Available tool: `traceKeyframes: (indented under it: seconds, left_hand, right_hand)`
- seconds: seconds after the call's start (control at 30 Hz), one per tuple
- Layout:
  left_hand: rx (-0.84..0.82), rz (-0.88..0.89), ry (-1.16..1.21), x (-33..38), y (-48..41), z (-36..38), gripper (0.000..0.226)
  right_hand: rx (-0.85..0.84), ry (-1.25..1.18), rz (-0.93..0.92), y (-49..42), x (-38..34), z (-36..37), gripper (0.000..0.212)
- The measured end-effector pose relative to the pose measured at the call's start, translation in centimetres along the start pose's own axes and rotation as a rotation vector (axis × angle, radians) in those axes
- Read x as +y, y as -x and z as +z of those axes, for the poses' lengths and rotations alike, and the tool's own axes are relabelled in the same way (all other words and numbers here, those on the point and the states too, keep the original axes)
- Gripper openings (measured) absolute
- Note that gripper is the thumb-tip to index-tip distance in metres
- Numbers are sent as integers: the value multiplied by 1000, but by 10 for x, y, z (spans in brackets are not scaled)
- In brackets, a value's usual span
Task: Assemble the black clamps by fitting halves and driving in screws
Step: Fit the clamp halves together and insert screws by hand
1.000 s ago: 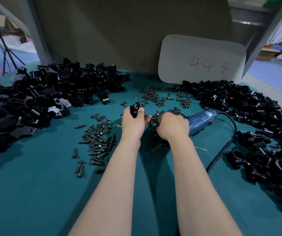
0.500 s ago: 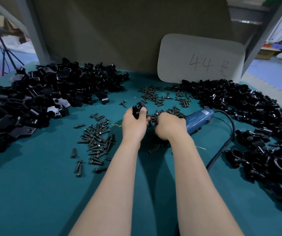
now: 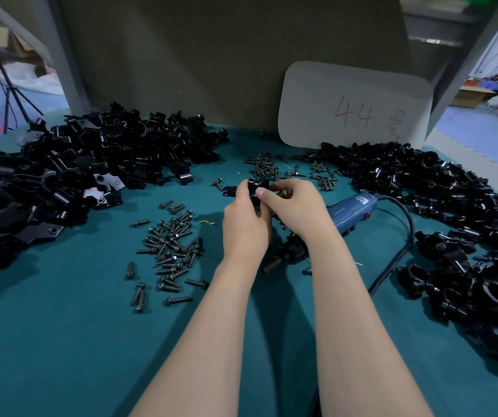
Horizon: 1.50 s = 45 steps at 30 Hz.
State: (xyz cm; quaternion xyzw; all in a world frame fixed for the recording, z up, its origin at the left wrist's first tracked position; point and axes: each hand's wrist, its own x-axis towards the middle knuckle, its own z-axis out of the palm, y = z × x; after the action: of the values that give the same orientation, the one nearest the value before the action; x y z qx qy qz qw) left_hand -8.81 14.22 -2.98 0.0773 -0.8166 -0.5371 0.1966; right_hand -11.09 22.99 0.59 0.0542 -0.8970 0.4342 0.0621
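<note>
Clamp (image 3: 257,186) — small, black, blocky — pinched by fingers (image 3: 267,197) of left hand (image 3: 246,225), right hand (image 3: 297,206).

Teal tabletop (image 3: 61,356), drab backboard (image 3: 211,55), grey frame post (image 3: 59,55), blue floor beyond at right (image 3: 482,124)

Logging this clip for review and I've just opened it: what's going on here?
A person is working at a teal table. The left hand and right hand both grip one black clamp just above the tabletop, apparently fitting it together. The blue electric screwdriver lies on the table under the right wrist, in neither hand. Loose screws lie left of the hands. A left heap and a right heap of black clamp parts flank them.
</note>
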Motion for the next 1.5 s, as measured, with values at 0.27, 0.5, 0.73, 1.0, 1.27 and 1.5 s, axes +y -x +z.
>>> traceKeyframes:
  seconds: [0.27,0.5,0.73,1.0,1.27,1.5]
  left_hand:
    - [-58,-2,30,2,1,-1,41]
    - [-48,1,42,1,1,-1,39]
    - [-46,-18,63,0,0,-1,35]
    - [38,-191,328,-7,-7,-2,9]
    - [48,-200,293,-6,-5,0,13]
    - [45,-126,130,-4,-2,0,23]
  right_hand:
    - [63,-59,5,1,0,-1,32]
    - [63,-67,-12,1,0,-1,31]
    - [59,-68,-18,2,-1,0,34]
    - [198,-186,-19,3,-3,-6,18]
    - [187,-53,-70,5,-10,-5,14]
    - [188,5,-142,7,-15,-1,11]
